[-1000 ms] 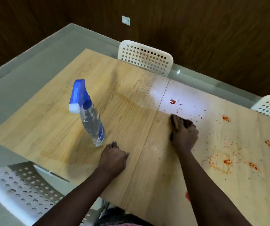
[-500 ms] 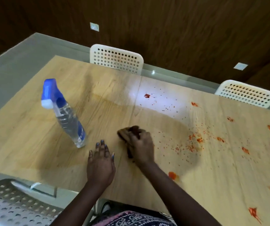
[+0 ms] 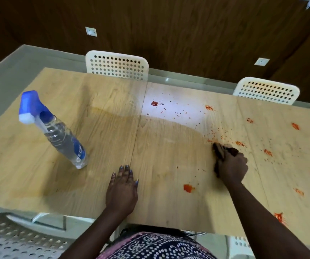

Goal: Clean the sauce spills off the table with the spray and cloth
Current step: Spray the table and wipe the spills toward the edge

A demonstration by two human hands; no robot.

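Gripping a dark cloth [image 3: 218,150] bunched under its fingers, the right hand [image 3: 231,166] presses it onto the table [image 3: 169,139] at the near edge of a spray of fine red specks. The left hand [image 3: 122,187] lies flat and empty, fingers spread a little, on the seam between two panels, close to the table's near edge. One spray bottle [image 3: 60,133] (clear body, blue trigger head) stands upright to the left of that hand, apart from it, with bare wood all around. Between the two hands the surface is open except for one orange sauce blob [image 3: 187,188]. To the right of the cloth, about ten larger red smears scatter toward the right edge; one dark red spot [image 3: 154,103] sits far across. Two white perforated chairs [image 3: 116,67] stand along the far edge, and one grey perforated chair [image 3: 10,238] at the near left corner.
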